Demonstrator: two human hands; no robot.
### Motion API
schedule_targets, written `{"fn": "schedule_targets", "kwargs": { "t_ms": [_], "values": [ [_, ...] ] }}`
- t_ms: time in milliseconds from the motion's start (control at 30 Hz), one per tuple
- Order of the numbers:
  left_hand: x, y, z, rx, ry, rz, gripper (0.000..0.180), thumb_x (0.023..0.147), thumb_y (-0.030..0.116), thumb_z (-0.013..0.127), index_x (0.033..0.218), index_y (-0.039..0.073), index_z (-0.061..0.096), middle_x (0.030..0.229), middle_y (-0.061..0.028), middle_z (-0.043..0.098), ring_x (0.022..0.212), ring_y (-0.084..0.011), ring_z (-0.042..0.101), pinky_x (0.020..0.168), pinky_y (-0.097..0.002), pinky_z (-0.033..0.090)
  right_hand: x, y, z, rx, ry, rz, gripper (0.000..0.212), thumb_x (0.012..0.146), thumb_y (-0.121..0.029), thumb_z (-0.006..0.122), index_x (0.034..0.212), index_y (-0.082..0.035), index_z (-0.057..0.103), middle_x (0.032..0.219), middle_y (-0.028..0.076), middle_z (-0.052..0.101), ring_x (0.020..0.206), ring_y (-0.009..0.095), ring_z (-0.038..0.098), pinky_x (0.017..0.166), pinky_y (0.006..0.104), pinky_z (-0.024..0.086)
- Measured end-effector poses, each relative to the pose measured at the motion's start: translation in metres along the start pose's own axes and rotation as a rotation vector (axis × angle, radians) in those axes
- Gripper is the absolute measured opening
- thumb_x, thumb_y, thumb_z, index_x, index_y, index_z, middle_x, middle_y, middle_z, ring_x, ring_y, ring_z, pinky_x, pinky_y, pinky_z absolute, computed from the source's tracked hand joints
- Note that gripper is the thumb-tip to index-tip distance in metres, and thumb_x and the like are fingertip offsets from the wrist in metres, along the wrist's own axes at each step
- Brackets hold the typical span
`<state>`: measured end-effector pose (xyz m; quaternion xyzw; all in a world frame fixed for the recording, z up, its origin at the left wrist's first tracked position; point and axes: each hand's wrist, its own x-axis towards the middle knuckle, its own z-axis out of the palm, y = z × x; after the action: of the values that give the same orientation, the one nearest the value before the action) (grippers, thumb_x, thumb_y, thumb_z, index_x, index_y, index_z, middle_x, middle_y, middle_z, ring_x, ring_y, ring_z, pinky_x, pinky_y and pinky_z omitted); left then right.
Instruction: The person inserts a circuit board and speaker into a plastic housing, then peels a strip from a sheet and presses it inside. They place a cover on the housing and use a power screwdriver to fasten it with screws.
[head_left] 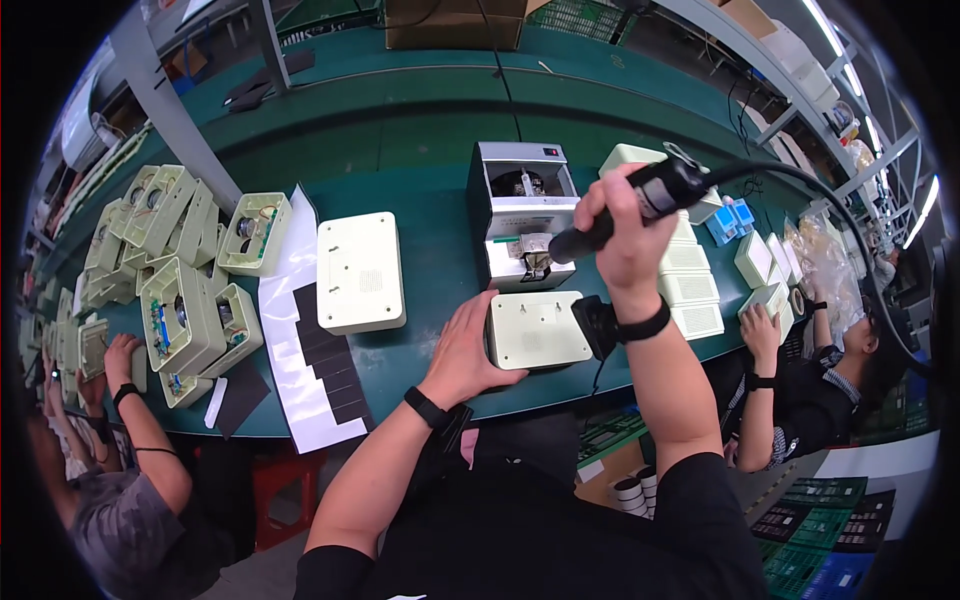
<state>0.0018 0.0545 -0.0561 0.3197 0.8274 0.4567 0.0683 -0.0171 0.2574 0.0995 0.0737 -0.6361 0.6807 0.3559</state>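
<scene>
In front of me a cream plastic housing (545, 335) lies flat, with screw holes at its corners. My left hand (465, 350) grips its left end, thumb along the near edge. My right hand (635, 240) is wrapped round a black electric screwdriver (668, 190), held up over the right front of a grey screw feeder (482, 205). The tool points down and left toward the feeder's front tray; whether its tip touches a screw cannot be made out. Another cream housing (360, 270) rests face down to the left of the feeder.
Open housings with circuit boards (185, 320) are piled at the left, beside a white sheet with black pads (325, 345). Cream housings (690, 290) and blue parts (730, 222) stand at the right. The screwdriver's cable (800, 170) arches rightward. Co-workers' hands (122, 355) are on both sides.
</scene>
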Motion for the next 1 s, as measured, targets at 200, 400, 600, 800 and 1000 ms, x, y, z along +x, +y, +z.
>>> {"fn": "schedule_targets", "kwargs": {
  "t_ms": [200, 400, 600, 800, 1000],
  "values": [
    [-0.003, -0.002, 0.001, -0.039, -0.026, -0.056, 0.118, 0.057, 0.038, 0.097, 0.153, 0.005, 0.037, 0.147, -0.0209, 0.052, 0.138, -0.039, 0.05, 0.117, -0.0479, 0.039, -0.016, -0.005, 0.003, 0.03, -0.054, 0.178, 0.016, 0.099, -0.014, 0.064, 0.106, -0.004, 0.054, 0.07, 0.008, 0.056, 0.054, 0.019, 0.055, 0.054, 0.0341, 0.049],
    [-0.003, -0.002, 0.0, -0.025, 0.004, -0.016, 0.116, 0.059, 0.036, 0.095, 0.154, 0.006, 0.035, 0.147, -0.0194, 0.052, 0.138, -0.0377, 0.05, 0.115, -0.0481, 0.039, -0.075, -0.04, 0.012, 0.162, -0.212, 0.255, 0.021, 0.099, -0.016, 0.064, 0.11, -0.005, 0.049, 0.072, 0.009, 0.056, 0.056, 0.018, 0.054, 0.057, 0.0339, 0.049],
    [-0.004, -0.004, 0.002, -0.029, 0.019, -0.013, 0.117, 0.058, 0.036, 0.096, 0.154, 0.007, 0.035, 0.146, -0.0191, 0.053, 0.137, -0.0374, 0.051, 0.114, -0.0485, 0.04, -0.091, -0.036, 0.015, 0.111, -0.304, 0.284, 0.028, 0.097, -0.016, 0.067, 0.11, -0.005, 0.045, 0.075, 0.01, 0.057, 0.06, 0.017, 0.054, 0.06, 0.0329, 0.05],
    [-0.004, -0.009, 0.008, -0.037, 0.064, 0.026, 0.115, 0.058, 0.035, 0.096, 0.153, 0.007, 0.036, 0.145, -0.0188, 0.054, 0.137, -0.0373, 0.051, 0.113, -0.0486, 0.041, -0.115, -0.005, 0.016, -0.041, -0.345, 0.204, 0.028, 0.096, -0.013, 0.067, 0.108, -0.003, 0.044, 0.075, 0.011, 0.058, 0.06, 0.015, 0.053, 0.061, 0.0322, 0.05],
    [-0.004, -0.011, 0.008, -0.045, 0.067, 0.021, 0.113, 0.058, 0.034, 0.096, 0.151, 0.006, 0.038, 0.144, -0.0188, 0.054, 0.137, -0.037, 0.051, 0.112, -0.048, 0.042, -0.119, 0.001, 0.019, 0.008, -0.314, 0.238, 0.029, 0.096, -0.013, 0.068, 0.105, -0.002, 0.043, 0.073, 0.011, 0.058, 0.059, 0.015, 0.053, 0.06, 0.0317, 0.049]
  ]
}}
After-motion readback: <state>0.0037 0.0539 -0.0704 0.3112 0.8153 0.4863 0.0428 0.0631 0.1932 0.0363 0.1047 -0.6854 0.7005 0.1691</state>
